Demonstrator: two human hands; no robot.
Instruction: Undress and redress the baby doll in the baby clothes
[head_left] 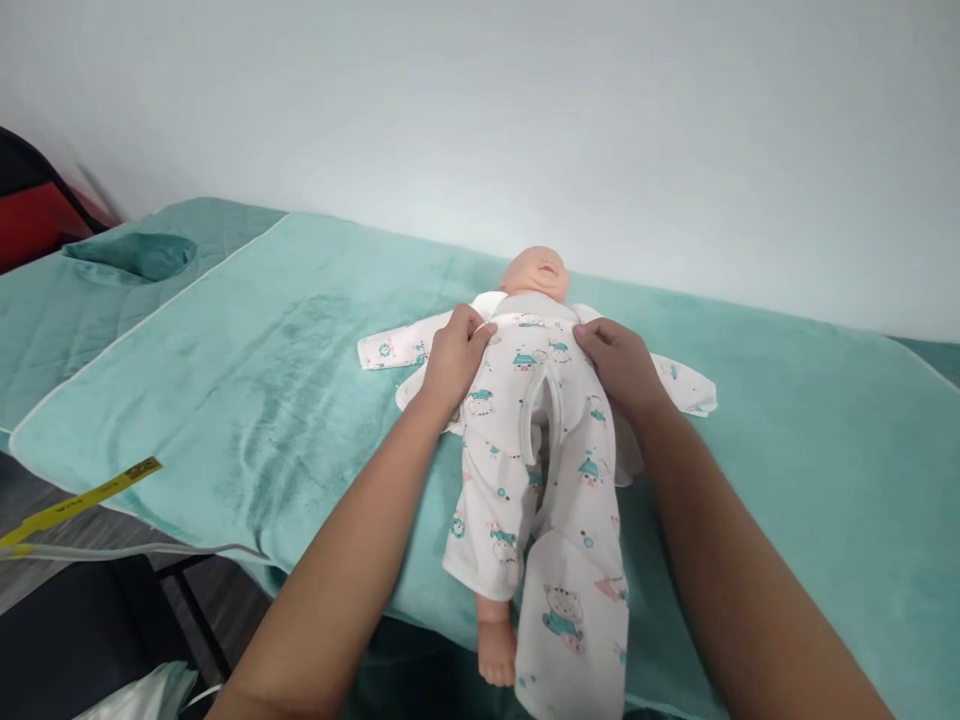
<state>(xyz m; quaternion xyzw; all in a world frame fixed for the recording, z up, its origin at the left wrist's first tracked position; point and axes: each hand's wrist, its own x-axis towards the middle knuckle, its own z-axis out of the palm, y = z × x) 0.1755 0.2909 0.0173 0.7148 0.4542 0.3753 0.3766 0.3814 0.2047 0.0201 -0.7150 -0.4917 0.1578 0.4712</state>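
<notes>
A baby doll (536, 270) lies on its back on the green bed cover, its head toward the wall. White printed baby trousers (499, 440) with an open crotch lie over its body, the waistband up at the chest. My left hand (457, 355) pinches the waistband's left edge, and my right hand (619, 365) pinches its right edge. One bare foot (496, 652) sticks out of the left trouser leg; the right leg's cloth covers the other foot. Beneath the trousers a matching baby top (405, 343) is spread, sleeves out to both sides.
The bed's green cover (195, 370) reaches to a white wall (480, 120). A face hole (135, 255) is at its far left, near a red and black object (37, 210). A yellow strap (82, 500) and a black chair (75, 640) are at the lower left.
</notes>
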